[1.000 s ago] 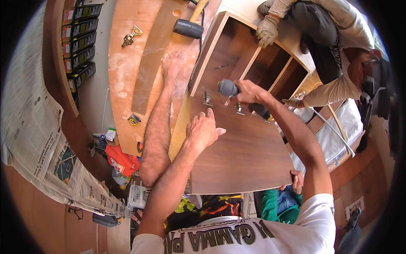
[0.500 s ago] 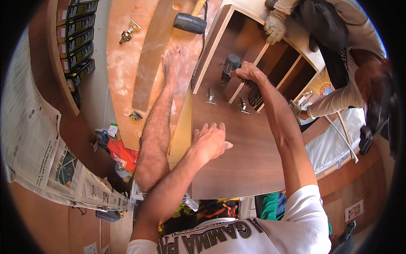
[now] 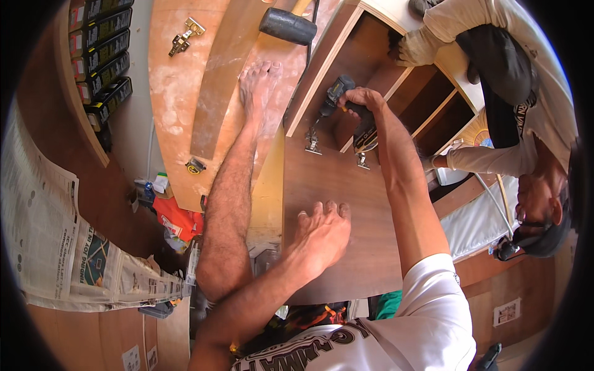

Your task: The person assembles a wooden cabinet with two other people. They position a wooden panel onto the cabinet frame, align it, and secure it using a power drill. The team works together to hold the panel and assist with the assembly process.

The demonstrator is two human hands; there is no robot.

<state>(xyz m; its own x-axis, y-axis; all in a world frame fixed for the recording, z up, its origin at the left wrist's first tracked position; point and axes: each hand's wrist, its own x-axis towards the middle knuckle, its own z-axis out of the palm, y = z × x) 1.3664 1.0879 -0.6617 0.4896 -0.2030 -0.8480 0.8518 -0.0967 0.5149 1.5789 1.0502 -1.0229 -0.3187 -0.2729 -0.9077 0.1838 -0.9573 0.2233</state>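
Observation:
My right hand point(image 3: 366, 102) grips a black cordless drill point(image 3: 338, 91) by its handle. The drill's bit points down at a metal cabinet hinge point(image 3: 313, 143) on a brown wooden panel point(image 3: 371, 247); whether the tip touches a screw is too small to tell. A second hinge point(image 3: 362, 162) sits on the same panel edge, close below the drill's battery end. My left hand point(image 3: 323, 238) rests on the panel with its fingers stretched out, holding nothing. Beyond the hinges stands an open wooden cabinet point(image 3: 323, 67) with inner dividers.
A co-worker's gloved hand point(image 3: 416, 49) holds the cabinet's far side. On the dusty board point(image 3: 170, 117) at left lie a rubber mallet point(image 3: 288, 26), a loose hinge point(image 3: 185, 37) and a small yellow-black object point(image 3: 195, 166). Black boxes point(image 3: 102, 68) are stacked far left, above newspaper sheets point(image 3: 49, 241).
My right hand has brought the drill's tip down and left to the nearer-left hinge. My left hand has slid slightly right and toward me. The co-worker's head has shifted lower in view.

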